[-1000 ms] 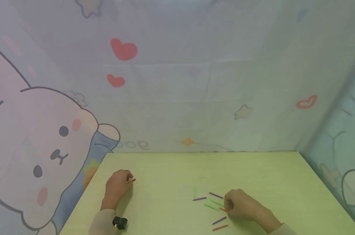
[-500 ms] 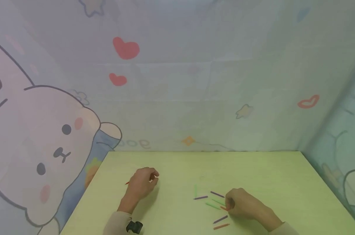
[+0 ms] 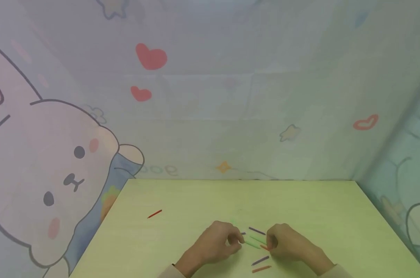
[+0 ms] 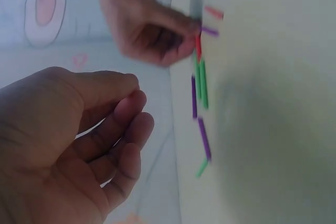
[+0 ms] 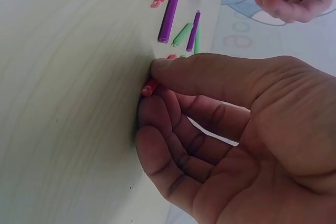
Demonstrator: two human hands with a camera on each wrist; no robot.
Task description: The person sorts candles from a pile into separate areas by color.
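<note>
My right hand (image 3: 283, 243) pinches a red crayon (image 5: 149, 86) between thumb and fingertips, low at the tabletop. My left hand (image 3: 218, 243) hovers just left of the crayon group, fingers loosely bent and holding nothing; in the left wrist view its thumb and fingertips (image 4: 137, 100) come close together. Between the hands lie two green crayons (image 3: 253, 244) and a purple crayon (image 3: 256, 231). Nearer to me are another purple crayon (image 3: 260, 260) and an orange-red crayon (image 3: 261, 269). The left hand partly covers one more purple crayon (image 3: 243, 233) in the head view.
A lone red crayon (image 3: 154, 214) lies on the left side of the pale yellow-green table (image 3: 196, 197). A short green crayon (image 4: 202, 168) lies at the group's end. A printed cloth backdrop (image 3: 210, 96) rises behind the table.
My left hand has let go of a red crayon on the left of the table and moved right, to the crayon group. The right hand stays in place, pinching its crayon.
</note>
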